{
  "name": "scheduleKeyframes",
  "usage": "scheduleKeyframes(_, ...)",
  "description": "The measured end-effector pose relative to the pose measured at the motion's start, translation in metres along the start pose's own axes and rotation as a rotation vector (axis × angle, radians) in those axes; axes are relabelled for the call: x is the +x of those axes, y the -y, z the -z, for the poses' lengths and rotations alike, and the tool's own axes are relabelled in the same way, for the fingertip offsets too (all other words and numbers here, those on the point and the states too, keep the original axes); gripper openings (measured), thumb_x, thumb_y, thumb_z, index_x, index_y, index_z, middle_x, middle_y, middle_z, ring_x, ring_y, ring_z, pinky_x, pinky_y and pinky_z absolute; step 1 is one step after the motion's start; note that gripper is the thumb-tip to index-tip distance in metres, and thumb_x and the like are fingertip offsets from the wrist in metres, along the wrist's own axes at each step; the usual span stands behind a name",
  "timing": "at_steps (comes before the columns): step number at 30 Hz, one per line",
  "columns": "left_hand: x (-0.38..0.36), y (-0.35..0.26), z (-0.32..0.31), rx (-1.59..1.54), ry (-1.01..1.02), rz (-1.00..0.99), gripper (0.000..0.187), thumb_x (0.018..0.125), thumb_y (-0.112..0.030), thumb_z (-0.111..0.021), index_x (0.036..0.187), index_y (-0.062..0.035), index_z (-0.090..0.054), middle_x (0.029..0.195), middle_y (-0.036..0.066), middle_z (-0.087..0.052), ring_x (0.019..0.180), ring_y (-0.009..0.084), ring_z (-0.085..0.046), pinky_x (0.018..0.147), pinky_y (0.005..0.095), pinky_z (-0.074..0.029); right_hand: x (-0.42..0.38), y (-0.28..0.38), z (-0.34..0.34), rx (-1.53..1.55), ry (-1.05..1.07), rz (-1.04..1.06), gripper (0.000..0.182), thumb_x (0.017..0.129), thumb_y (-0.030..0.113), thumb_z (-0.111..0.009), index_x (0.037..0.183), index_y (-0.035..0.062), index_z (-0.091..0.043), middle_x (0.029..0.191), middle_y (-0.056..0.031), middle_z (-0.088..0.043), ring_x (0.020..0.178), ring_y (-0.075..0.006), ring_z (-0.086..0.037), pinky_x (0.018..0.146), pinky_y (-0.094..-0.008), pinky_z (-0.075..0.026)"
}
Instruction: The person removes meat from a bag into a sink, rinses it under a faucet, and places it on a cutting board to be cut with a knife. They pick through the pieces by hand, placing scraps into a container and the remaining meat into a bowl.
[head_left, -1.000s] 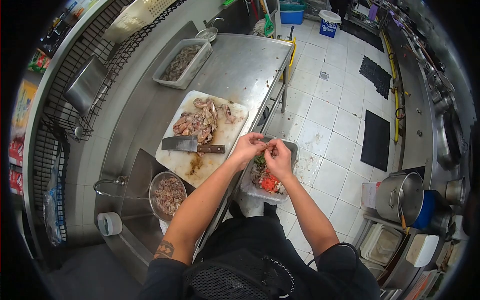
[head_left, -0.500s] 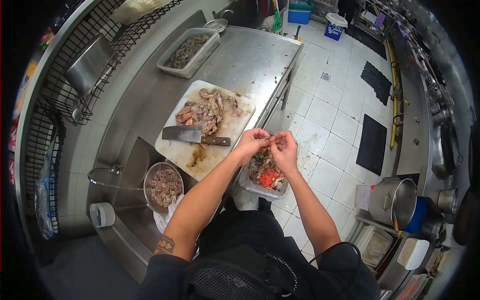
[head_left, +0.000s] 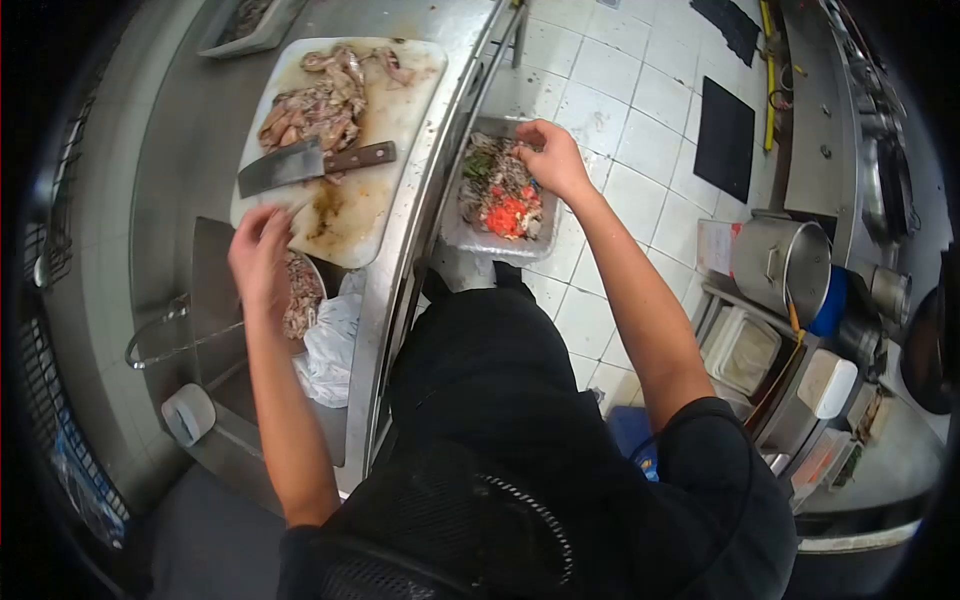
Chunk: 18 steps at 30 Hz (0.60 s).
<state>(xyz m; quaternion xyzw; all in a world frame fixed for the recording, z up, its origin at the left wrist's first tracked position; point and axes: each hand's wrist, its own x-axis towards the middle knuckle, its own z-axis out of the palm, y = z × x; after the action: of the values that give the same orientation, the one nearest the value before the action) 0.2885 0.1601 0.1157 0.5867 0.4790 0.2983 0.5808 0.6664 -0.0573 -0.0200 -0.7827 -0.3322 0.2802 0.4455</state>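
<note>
My left hand [head_left: 262,255] is over the near left edge of the white cutting board [head_left: 395,205], beside the metal bowl of pale chopped pieces [head_left: 302,297]. Its fingers are pinched and a little blurred, with something pale and thin at their tips. Over the far right side of a plastic-lined tub [head_left: 485,243], my right hand [head_left: 553,160] has thumb and fingers drawn together; anything between them is too small to tell. Dark scraps, green bits and red pieces [head_left: 508,215] fill the tub. Raw squid-like pieces [head_left: 320,105] and a cleaver [head_left: 285,168] with a wooden handle lie on the board.
A white cloth or bag [head_left: 332,345] lies by the bowl at the sink. The faucet [head_left: 160,358] and a small white container [head_left: 188,414] are at the left. Another tub [head_left: 258,38] stands at the back left; a large pot [head_left: 790,270] is at the right.
My hands, together over the tub before, have parted: the left has moved across to the bowl, while the right remains over the tub. The view has tilted down and shifted.
</note>
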Motion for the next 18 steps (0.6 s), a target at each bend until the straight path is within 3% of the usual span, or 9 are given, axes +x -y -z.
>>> scheduleKeyframes(4,-0.032,0.058,0.129,0.029,-0.21,0.102,0.019,0.098,-0.008,-0.073,0.117,-0.0033,-0.068,0.107,0.002,-0.07,0.096,0.0105,-0.066,0.083,0.0258,-0.053,0.002,-0.02,0.003,0.107,0.012,-0.107,0.03,0.089,0.009,-0.074,0.118,0.0008,-0.071,0.114,-0.0174,-0.076,0.108,-0.029,-0.072,0.095,-0.0393,-0.056)
scheduleKeyframes(9,-0.055,0.106,0.215,0.078,-0.348,0.273,0.03,0.1,-0.014,-0.071,0.128,-0.0029,-0.066,0.105,0.002,-0.069,0.091,0.0113,-0.064,0.078,0.0251,-0.051,-0.01,-0.007,0.008,0.074,-0.04,-0.152,0.03,0.09,0.012,-0.075,0.117,-0.0011,-0.071,0.109,-0.0166,-0.076,0.104,-0.0264,-0.072,0.091,-0.0372,-0.056)
scheduleKeyframes(10,-0.057,0.111,0.224,0.204,-0.297,0.422,0.034,0.1,-0.016,-0.071,0.131,-0.0024,-0.065,0.105,0.002,-0.07,0.091,0.0111,-0.065,0.077,0.0255,-0.051,-0.014,0.003,0.005,0.091,-0.077,-0.114,0.018,0.091,0.004,-0.075,0.108,-0.0009,-0.071,0.095,-0.0039,-0.071,0.084,-0.0108,-0.062,0.077,-0.0281,-0.053)
scheduleKeyframes(11,-0.056,0.115,0.233,0.323,-0.25,0.563,0.039,0.099,-0.018,-0.071,0.134,-0.002,-0.064,0.106,0.002,-0.071,0.091,0.0109,-0.065,0.076,0.0258,-0.052,-0.014,0.011,0.002,0.092,-0.095,-0.093,0.016,0.089,0.002,-0.074,0.105,-0.0003,-0.07,0.091,-0.0021,-0.069,0.082,-0.0097,-0.061,0.075,-0.027,-0.052)
scheduleKeyframes(14,-0.04,0.131,0.234,0.404,-0.306,0.34,0.041,0.094,-0.013,-0.075,0.13,0.0038,-0.067,0.107,0.006,-0.073,0.091,0.0159,-0.07,0.077,0.0289,-0.055,-0.013,0.031,-0.013,0.037,-0.138,-0.072,0.023,0.08,-0.008,-0.062,0.1,0.0014,-0.069,0.079,0.003,-0.059,0.074,-0.0064,-0.054,0.069,-0.0234,-0.046)
scheduleKeyframes(15,-0.035,0.116,0.207,0.4,-0.27,0.252,0.04,0.094,-0.012,-0.075,0.129,0.0046,-0.067,0.108,0.008,-0.074,0.095,0.0179,-0.071,0.081,0.0308,-0.056,-0.011,0.03,-0.019,0.066,-0.071,-0.041,0.038,0.079,-0.01,-0.058,0.112,0.0025,-0.069,0.088,-0.0006,-0.062,0.079,-0.0082,-0.057,0.072,-0.0248,-0.049)
scheduleKeyframes(16,-0.022,0.109,0.19,0.408,-0.289,0.17,0.036,0.094,-0.011,-0.074,0.126,0.0039,-0.069,0.108,0.009,-0.074,0.096,0.0185,-0.07,0.084,0.0325,-0.056,-0.014,0.04,-0.026,0.075,-0.012,-0.046,0.061,0.077,-0.012,-0.056,0.135,0.0051,-0.061,0.113,-0.0091,-0.066,0.089,-0.0137,-0.062,0.08,-0.0287,-0.053)
scheduleKeyframes(17,-0.005,0.1,0.17,0.412,-0.309,0.083,0.032,0.094,-0.01,-0.073,0.123,0.0033,-0.07,0.108,0.01,-0.074,0.097,0.0191,-0.07,0.088,0.0342,-0.056,-0.014,0.038,-0.033,0.049,0.054,-0.056,0.078,0.076,-0.012,-0.056,0.151,0.0093,-0.049,0.138,-0.0159,-0.059,0.099,-0.0205,-0.064,0.089,-0.0339,-0.055)
scheduleKeyframes(18,0.009,0.08,0.143,0.382,-0.261,0.025,0.029,0.094,-0.01,-0.072,0.12,0.002,-0.071,0.107,0.012,-0.075,0.097,0.0201,-0.07,0.089,0.0355,-0.056,-0.016,0.048,-0.038,0.038,0.079,-0.073,0.082,0.076,-0.011,-0.058,0.154,0.0095,-0.045,0.144,-0.0169,-0.056,0.102,-0.0228,-0.064,0.091,-0.0365,-0.055)
